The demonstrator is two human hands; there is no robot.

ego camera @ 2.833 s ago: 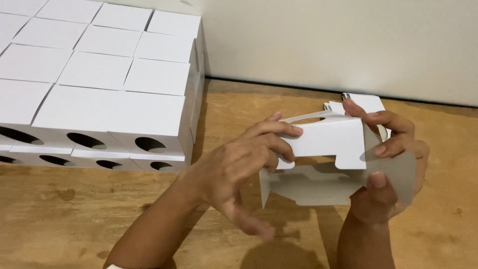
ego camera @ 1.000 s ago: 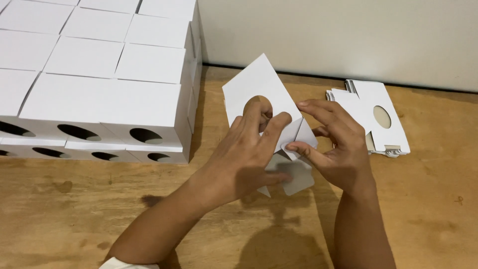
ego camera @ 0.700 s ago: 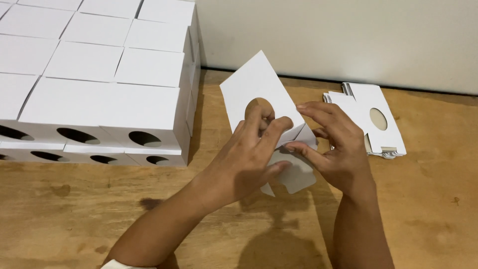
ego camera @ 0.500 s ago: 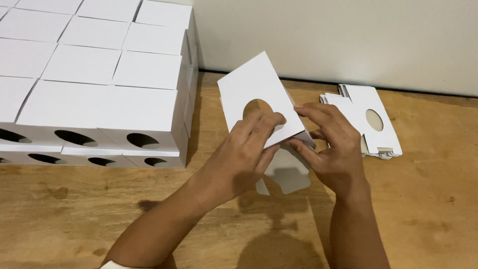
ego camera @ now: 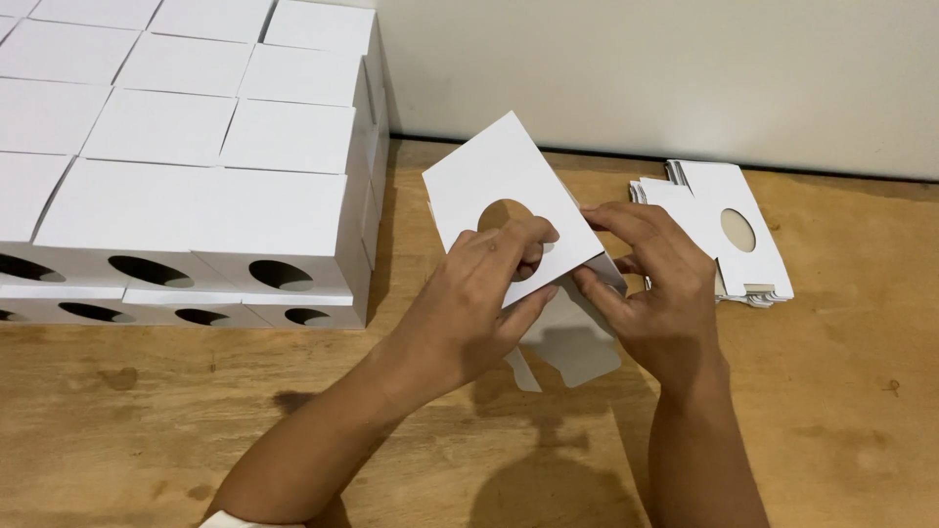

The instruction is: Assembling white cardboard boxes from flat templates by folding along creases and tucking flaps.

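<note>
— What are the hands holding?
— The left hand (ego camera: 469, 313) and right hand (ego camera: 650, 293) are both pinching a white die-cut carton (ego camera: 509, 210) (round hole in its panel) above the desk (ego camera: 147, 420).
— Nearby?
— Flat blanks (ego camera: 729, 230) are lying right; folded boxes (ego camera: 196, 166) are stacked left.

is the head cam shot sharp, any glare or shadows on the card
Head view: sharp throughout, no blur; even soft light, no glare on the white cardboard box blank with a round hole; both hands cast soft shadows toward the camera on the wooden table.

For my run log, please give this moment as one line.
left hand: grips white cardboard box blank with round hole | right hand: folds its flap | beside: flat blanks stack, finished boxes
</note>
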